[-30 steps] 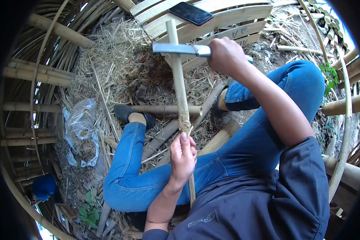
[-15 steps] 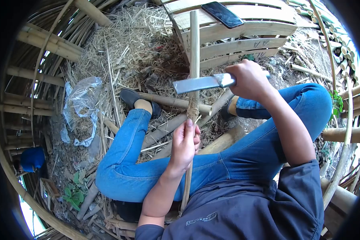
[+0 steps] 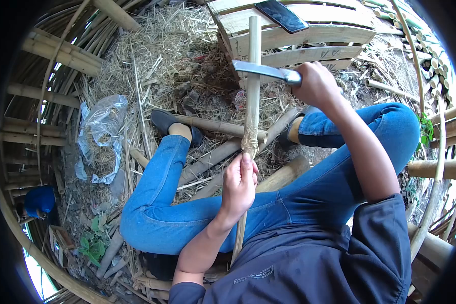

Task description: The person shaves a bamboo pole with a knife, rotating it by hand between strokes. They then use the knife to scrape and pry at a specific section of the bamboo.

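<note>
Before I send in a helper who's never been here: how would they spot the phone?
Find the slatted wooden crate at the top of the view. The phone lies flat on top of it. It is the dark, glossy rectangle against pale wood.

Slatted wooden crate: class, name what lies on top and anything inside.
A phone lies on top of the crate; the slats cover the inside, so contents cannot be seen.

I'm wearing a dark navy shirt (image 3: 309, 263), its short sleeves (image 3: 382, 220) ending above my elbows, small boxed lettering (image 3: 253, 275) showing, blue jeans (image 3: 159, 177), dark shoes (image 3: 163, 122).
</note>
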### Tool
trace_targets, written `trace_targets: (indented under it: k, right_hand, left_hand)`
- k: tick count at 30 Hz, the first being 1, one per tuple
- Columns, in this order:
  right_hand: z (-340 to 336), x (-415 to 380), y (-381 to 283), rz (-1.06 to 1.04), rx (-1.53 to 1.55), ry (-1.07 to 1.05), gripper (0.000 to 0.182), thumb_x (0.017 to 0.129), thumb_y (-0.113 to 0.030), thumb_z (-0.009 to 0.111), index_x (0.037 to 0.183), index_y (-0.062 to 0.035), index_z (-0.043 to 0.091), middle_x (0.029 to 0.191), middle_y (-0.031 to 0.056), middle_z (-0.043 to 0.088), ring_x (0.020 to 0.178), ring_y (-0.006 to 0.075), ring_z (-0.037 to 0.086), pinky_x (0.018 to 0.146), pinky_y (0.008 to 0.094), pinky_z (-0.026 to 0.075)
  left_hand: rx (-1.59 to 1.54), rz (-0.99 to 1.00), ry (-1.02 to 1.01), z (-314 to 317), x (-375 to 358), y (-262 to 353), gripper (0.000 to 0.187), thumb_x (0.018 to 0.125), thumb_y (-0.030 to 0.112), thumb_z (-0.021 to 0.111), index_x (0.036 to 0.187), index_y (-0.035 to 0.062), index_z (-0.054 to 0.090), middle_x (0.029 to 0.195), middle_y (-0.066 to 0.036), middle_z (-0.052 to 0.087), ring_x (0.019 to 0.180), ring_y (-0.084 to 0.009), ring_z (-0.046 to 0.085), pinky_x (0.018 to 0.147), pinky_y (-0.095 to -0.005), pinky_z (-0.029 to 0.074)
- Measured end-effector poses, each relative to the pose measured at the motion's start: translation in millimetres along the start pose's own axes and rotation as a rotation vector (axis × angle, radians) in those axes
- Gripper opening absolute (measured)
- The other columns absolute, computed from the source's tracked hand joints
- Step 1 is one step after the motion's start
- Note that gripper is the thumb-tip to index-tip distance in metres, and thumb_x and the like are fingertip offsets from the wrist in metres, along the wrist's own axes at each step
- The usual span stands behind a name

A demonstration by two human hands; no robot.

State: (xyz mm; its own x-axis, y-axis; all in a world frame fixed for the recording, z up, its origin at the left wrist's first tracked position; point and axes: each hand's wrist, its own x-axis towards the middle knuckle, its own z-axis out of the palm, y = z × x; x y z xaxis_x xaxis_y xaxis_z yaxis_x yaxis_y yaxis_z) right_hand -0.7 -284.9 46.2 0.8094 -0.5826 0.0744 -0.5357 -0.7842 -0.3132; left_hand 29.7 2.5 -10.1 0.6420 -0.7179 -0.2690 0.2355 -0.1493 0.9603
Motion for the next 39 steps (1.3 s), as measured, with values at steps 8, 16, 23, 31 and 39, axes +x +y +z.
trace_targets:
  k: [8, 16, 23, 31, 39]
  right_hand:
    - [-8, 3, 15, 0.14, 0.032, 0.09, 0.02, 0.076, -0.014, 0.069, 0.091, -0.0053, 0.077, 0.089, 0.0237, 0.072, 0.086, 0.0405, 0.07, 0.085, 0.0479, 0.056]
    - [-14, -3, -2, 0.125, 0.157, 0.083, 0.019, 0.083, -0.021, 0.07, 0.092, -0.0054, 0.076, 0.085, 0.0242, 0.071, 0.084, 0.0404, 0.07, 0.081, 0.0481, 0.056]
    - [6, -14, -9, -0.116, 0.089, 0.032, 0.015, 0.078, -0.019, 0.07, 0.084, -0.0063, 0.075, 0.079, 0.0194, 0.071, 0.077, 0.0383, 0.07, 0.077, 0.0476, 0.057]
    - [24, -24, -20, -0.218, -0.021, -0.122, 0.015, 0.071, -0.017, 0.071, 0.079, -0.0048, 0.071, 0.074, 0.0187, 0.07, 0.073, 0.0379, 0.071, 0.073, 0.047, 0.058]
    - [33, -22, -21, -0.146, -0.023, -0.067, 0.015, 0.066, -0.014, 0.071, 0.073, -0.0002, 0.072, 0.072, 0.0234, 0.069, 0.07, 0.0396, 0.071, 0.071, 0.046, 0.059]
  left_hand:
    - [0.008, -0.021, -0.043, 5, 0, -3, 0.041, 0.111, 0.039, 0.036, 0.087, 0.0084, 0.048, 0.057, 0.009, 0.035, 0.042, -0.0001, 0.029, 0.036, -0.0206, 0.023]
    - [-0.082, -0.029, -0.06, 5, 4, -1, 0.04, 0.111, 0.04, 0.038, 0.089, 0.0085, 0.049, 0.059, 0.009, 0.036, 0.044, 0.0006, 0.029, 0.038, -0.0194, 0.021]
    - [0.237, 0.126, 0.039, 0, 16, -9, 0.032, 0.109, 0.034, 0.048, 0.09, 0.0081, 0.051, 0.064, 0.007, 0.042, 0.053, -0.0013, 0.037, 0.046, -0.0206, 0.029]
    - [0.551, 0.282, 0.197, 7, 14, 4, 0.028, 0.106, 0.023, 0.052, 0.087, 0.0023, 0.054, 0.061, -0.005, 0.049, 0.051, -0.0163, 0.047, 0.05, -0.0342, 0.036]
    - [0.666, 0.346, 0.297, 7, 18, -10, 0.027, 0.105, 0.018, 0.05, 0.086, 0.0002, 0.057, 0.056, -0.014, 0.052, 0.048, -0.0303, 0.055, 0.05, -0.0427, 0.039]
